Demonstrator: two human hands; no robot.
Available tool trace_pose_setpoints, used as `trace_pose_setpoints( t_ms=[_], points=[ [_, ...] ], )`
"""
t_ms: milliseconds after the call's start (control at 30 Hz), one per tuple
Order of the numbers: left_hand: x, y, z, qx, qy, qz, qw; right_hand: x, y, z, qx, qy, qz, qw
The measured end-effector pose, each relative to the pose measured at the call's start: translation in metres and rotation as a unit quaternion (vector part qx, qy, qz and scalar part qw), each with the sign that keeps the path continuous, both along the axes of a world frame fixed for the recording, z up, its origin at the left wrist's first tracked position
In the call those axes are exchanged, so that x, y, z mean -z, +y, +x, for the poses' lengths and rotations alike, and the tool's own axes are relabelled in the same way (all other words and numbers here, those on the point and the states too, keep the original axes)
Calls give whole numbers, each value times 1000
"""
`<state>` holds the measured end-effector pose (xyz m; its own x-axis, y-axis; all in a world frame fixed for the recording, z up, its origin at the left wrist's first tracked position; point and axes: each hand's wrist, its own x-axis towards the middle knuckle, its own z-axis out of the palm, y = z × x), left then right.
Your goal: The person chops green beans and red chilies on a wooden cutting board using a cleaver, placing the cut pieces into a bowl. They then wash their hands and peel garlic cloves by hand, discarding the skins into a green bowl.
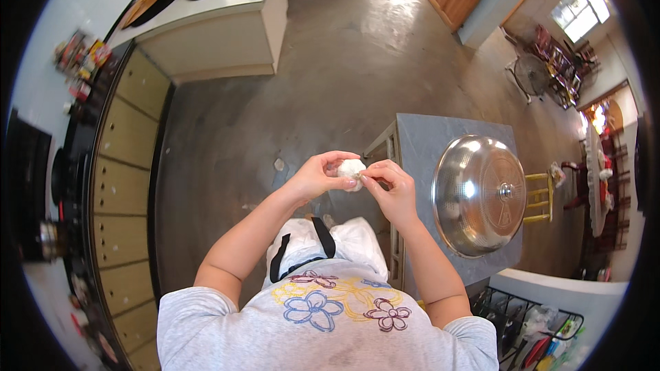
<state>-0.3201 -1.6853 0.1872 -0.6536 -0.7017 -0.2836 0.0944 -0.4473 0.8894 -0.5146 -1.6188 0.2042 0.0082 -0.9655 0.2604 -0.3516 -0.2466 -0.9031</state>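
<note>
A whitish bulb of garlic (351,167) is held up in front of my body, above the floor. My left hand (322,175) grips it from the left, with the thumb below and the fingers curled round its top. The fingertips of my right hand (389,185) pinch the bulb's stem end on its right side. Whether any skin has come loose is too small to tell.
A grey-topped table (423,139) stands to the right, bearing a large domed steel lid (479,196). Drawer cabinets (124,180) line the left side. At the upper left is a white counter (221,10); a yellow stool (539,197) stands beyond the table.
</note>
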Motion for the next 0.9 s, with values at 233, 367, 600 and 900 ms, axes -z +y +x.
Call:
trace_pose_setpoints(
  t_ms=[233,367,600,900],
  points=[
    [14,-192,-59,30,-33,-46,998,5,-173,-41,69,40,45,996],
    [15,-305,-102,16,-74,-106,991,26,-292,-83,83,20,13,996],
    [7,-500,-134,-28,-81,-89,992,28,-498,-126,17,-79,10,997],
    [45,-770,-188,-27,-49,-65,996,52,-768,-165,78,18,-32,996]
  ],
)
